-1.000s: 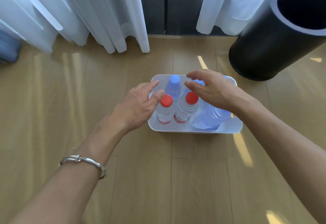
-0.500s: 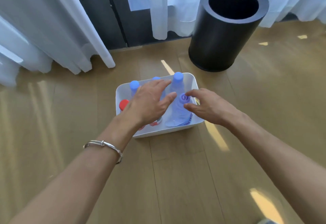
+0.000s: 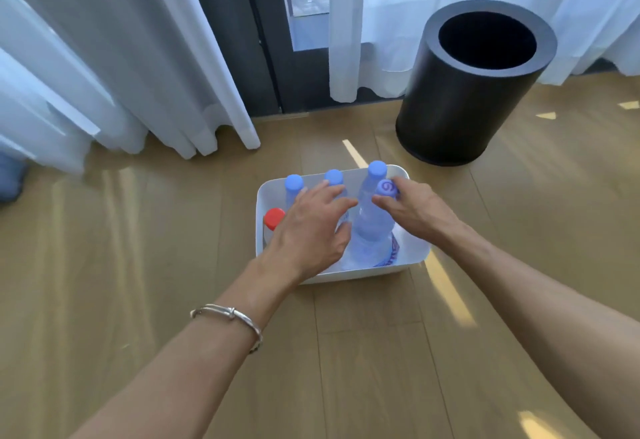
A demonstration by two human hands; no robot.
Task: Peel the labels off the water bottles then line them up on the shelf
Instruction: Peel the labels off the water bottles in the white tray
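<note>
A white plastic bin (image 3: 412, 255) stands on the wooden floor and holds several water bottles. Three have blue caps, one has a purple swirl cap (image 3: 387, 188), and a red-capped bottle (image 3: 273, 219) sits at the left side. The tallest clear bottle (image 3: 372, 220) stands in the middle with a purple label near its base. My left hand (image 3: 311, 231) hovers spread over the bottles on the left and hides some of them. My right hand (image 3: 412, 210) reaches in from the right, thumb and fingers around the purple-capped bottle's top.
A tall black cylindrical bin (image 3: 467, 92) with an open top stands behind and right of the white bin. White curtains (image 3: 138, 75) hang to the floor along a dark window frame at the back. Bare wooden floor (image 3: 346, 352) surrounds the bin.
The view has swung so the black bin shows fully. My left hand slid right over the red-capped bottles. My right hand moved to the purple-capped bottle's top.
</note>
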